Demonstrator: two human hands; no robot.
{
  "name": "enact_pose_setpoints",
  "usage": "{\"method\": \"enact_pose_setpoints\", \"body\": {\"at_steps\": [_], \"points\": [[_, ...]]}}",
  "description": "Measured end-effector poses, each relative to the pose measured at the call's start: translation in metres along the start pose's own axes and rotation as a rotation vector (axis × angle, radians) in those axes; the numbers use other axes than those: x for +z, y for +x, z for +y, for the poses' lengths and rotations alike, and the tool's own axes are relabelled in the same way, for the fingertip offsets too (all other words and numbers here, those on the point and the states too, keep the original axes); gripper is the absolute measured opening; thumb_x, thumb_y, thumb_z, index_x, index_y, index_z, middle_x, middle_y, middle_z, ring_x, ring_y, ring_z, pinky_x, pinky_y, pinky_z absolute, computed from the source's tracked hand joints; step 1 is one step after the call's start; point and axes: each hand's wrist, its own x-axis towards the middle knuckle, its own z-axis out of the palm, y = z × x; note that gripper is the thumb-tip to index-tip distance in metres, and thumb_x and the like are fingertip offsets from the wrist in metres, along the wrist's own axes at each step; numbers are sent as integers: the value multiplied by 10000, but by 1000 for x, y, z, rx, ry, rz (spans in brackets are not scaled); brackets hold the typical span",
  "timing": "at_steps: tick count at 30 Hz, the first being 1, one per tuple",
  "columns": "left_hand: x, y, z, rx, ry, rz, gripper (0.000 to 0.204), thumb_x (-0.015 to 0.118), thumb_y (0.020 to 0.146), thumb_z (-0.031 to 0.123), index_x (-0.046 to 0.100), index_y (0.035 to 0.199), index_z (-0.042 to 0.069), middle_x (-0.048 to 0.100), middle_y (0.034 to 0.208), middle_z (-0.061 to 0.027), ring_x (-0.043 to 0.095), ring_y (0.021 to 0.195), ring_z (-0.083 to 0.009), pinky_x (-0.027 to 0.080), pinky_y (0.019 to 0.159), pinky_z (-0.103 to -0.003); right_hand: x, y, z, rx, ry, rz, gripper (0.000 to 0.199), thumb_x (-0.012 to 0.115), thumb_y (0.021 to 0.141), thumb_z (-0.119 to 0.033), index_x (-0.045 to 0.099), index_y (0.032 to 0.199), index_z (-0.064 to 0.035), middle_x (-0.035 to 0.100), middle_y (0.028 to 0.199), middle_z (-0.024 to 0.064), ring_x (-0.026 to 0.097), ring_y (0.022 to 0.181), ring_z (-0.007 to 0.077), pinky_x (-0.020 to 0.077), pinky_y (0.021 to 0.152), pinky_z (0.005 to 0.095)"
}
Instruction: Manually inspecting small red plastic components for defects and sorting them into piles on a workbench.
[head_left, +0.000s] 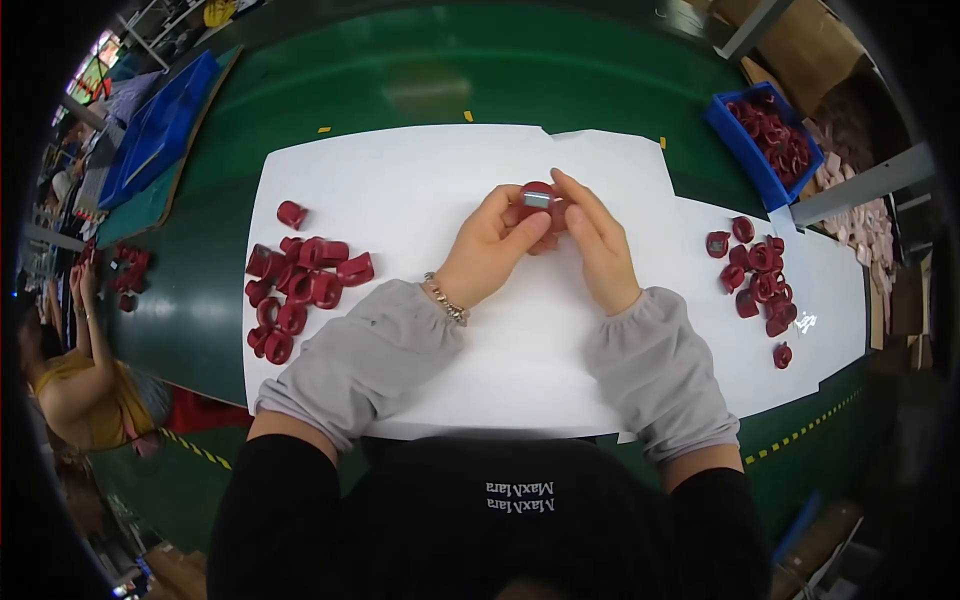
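Red piece [537, 190] with a shiny grey face sits between the two hands, above the middle of the white sheet [530, 340], toward its far side. Left hand [490, 240] has it pinched, thumb on the near side, fingers curled around behind, gap closed down to the piece's width. Right hand [602, 245] is cupped at the piece's right side, fingers half bent and pointing far-left, thumb by its edge; cannot tell whether it grips or only touches, its fingertips are partly hidden. Left pile [300, 287] of similar red pieces lies on the sheet's left part, loose piece [291, 214] just beyond it; right cluster [760, 257] is on the paper at right, single piece [782, 355] at its near end. Blue bin [738, 160] full of red pieces stands far right, pink pieces [860, 225] next to it. Green table [360, 100] shows past the sheet; a co-worker in a yellow top [95, 400] is off to the left. Risks, my judgement: the piece looks small and smooth, so a loosened left pinch could let it slip and roll; a thumb pressing the shiny face could smudge or scratch it; grey sleeve [370, 345] on the left forearm passes close to the left pile and could drag pieces if the elbow swings out; bracelet [450, 300] could snag or scrape one; left pile and right cluster look alike, so a stray piece could easily get mixed in.
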Motion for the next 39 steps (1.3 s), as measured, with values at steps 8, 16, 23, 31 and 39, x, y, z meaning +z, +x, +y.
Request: {"method": "enact_pose_setpoints", "body": {"at_steps": [8, 16, 23, 31, 39], "points": [[-7, 3, -7, 6, 109, -125, 335, 455, 979, 155, 470, 1268, -14, 580, 1115, -72, 573, 956, -133, 485, 850, -277, -16, 4, -1, -15, -166, -149, 453, 547, 877, -81, 455, 1315, -7, 538, 1203, 91, 523, 1051, 176, 423, 923, 309], [-8, 0, -1, -33, 259, -176, 333, 467, 969, 134, 470, 1268, -13, 573, 1122, -67, 562, 949, -122, 473, 853, -266, -20, -2, 1, -37, -190, -157, 449, 556, 856, -25, 458, 1292, 20, 559, 1183, 107, 539, 1084, 197, 434, 940, 333], [-8, 4, -5, -19, 242, -186, 323, 468, 967, 130, 474, 1257, -12, 572, 1107, -64, 569, 952, -126, 471, 866, -271, -21, 0, 2, -39, -211, -136, 431, 555, 853, -14, 473, 1275, 21, 564, 1178, 107, 546, 1078, 194, 435, 938, 329], [-8, 0, -3, -60, 259, -176, 337, 464, 968, 130, 465, 1270, -19, 577, 1116, -67, 571, 959, -132, 471, 877, -277, -17, -2, 7, -66, -217, -56, 414, 598, 815, -30, 537, 1225, -13, 618, 1090, 78, 580, 952, 157, 464, 868, 295], [-9, 2, -3, -70, 237, -182, 338, 472, 966, 123, 470, 1271, -24, 570, 1139, -73, 565, 972, -135, 468, 881, -282, -20, -4, 2, -55, -229, -122, 427, 554, 835, 1, 485, 1257, 22, 580, 1151, 102, 556, 1053, 187, 448, 923, 325]]}}
